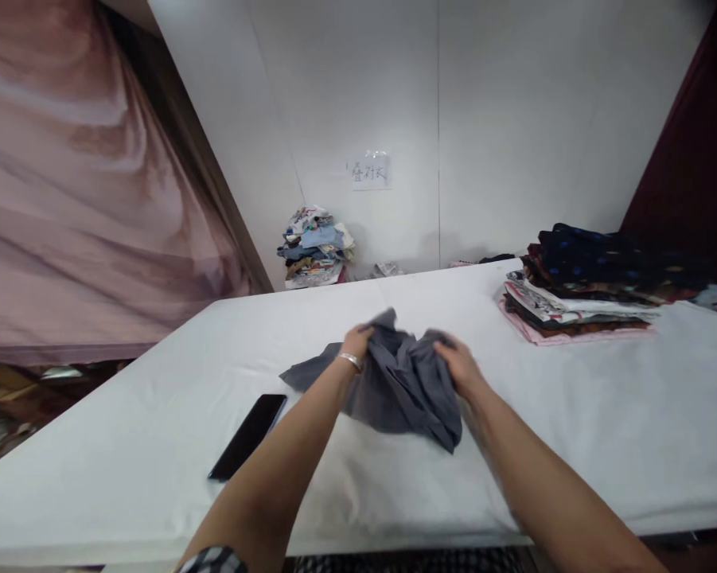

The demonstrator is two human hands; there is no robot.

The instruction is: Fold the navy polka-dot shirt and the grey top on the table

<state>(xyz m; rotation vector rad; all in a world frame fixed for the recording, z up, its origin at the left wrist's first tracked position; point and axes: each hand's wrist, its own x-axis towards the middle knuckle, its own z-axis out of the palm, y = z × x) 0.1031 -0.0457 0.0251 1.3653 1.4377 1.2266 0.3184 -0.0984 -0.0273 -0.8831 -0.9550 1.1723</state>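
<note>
Pile [578, 314] at right is sitting neat-ish, but the grey cloth [403, 386] you're pinching with left hand [356, 342] and right hand [458, 368] is looking bunched, not flat yet.

This looks like a clothing workroom: a broad white-covered table [125, 422], a stack of folded garments [578, 312] on it, a heap of clothes [316, 248] by the panelled wall [525, 119]. A handwritten sheet [371, 173] is stuck up there; a pink curtain [83, 191] hangs at the left.
</note>
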